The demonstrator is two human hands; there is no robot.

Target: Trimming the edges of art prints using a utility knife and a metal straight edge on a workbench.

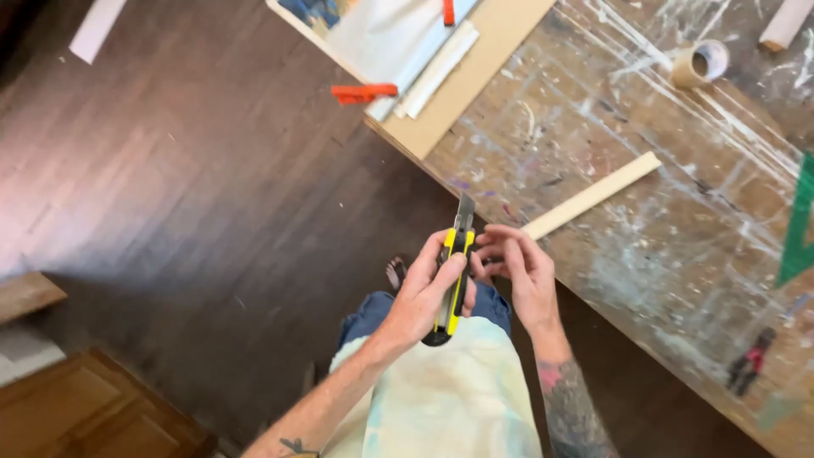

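The left hand (424,293) is gripping a yellow-and-black plastic utility knife (454,276) above the lap, its blade extended — the right hand's (521,276) curled fingers are touching the handle, so a slip could cut them.

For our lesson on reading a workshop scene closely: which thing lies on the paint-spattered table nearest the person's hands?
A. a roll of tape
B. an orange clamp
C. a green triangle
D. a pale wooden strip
D: the pale wooden strip lies on the table with one end just beyond the right hand.
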